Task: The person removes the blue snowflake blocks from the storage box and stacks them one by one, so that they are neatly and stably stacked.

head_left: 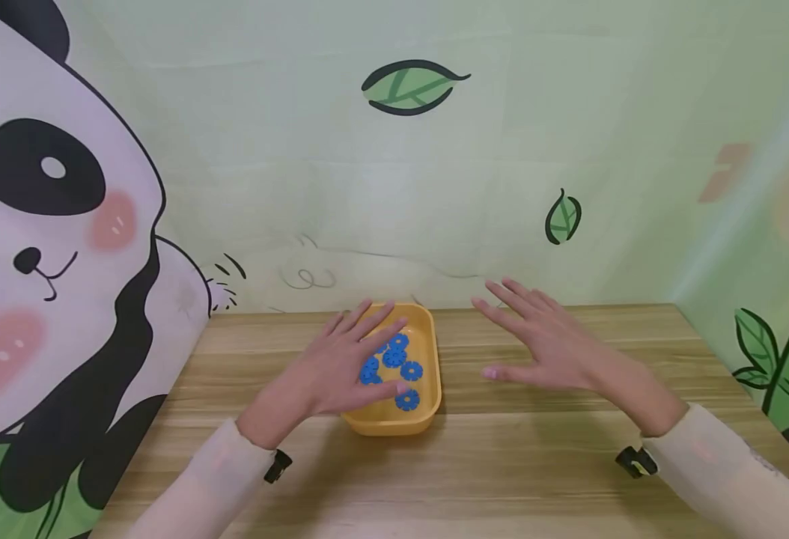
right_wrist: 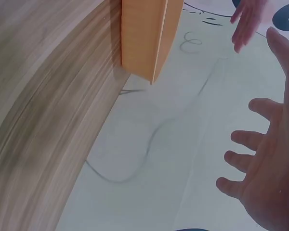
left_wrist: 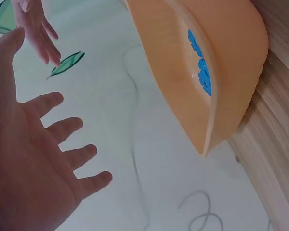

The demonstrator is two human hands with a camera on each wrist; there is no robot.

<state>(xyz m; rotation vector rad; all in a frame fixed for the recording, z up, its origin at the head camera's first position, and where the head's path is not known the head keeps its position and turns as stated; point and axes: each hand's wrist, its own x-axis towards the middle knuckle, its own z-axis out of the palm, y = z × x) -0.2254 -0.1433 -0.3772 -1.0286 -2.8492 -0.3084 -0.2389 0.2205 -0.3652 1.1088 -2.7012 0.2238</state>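
Pale green backdrop (head_left: pixel 287 135) fills the space in front of you, printed with leaves (head_left: pixel 411 87) and, on the left, a big panda (head_left: pixel 64 236); a wooden table (head_left: pixel 435 483) runs up to its foot. On that table, near the back edge and about midway across, sits a yellow tray (head_left: pixel 391 428) with rounded corners, and blue toothed discs (head_left: pixel 394 357) lie inside it, some overlapping, one on its own toward the near end.

Your left hand (head_left: pixel 347 367) is raised over the tray's left side, fingers spread and nearly straight, thumb well out from them. From above, it covers part of the tray and a few discs, yet the left wrist view shows a gap between your fingers and the tray wall, so you are touching neither. Your right hand (head_left: pixel 549 344) hangs above the table to the right of the tray, well apart from it, spread just as wide with the thumb out. Both your hands are empty, and light sleeves (head_left: pixel 199 475) cover your forearms, with a small black device (head_left: pixel 278 466) at each cuff
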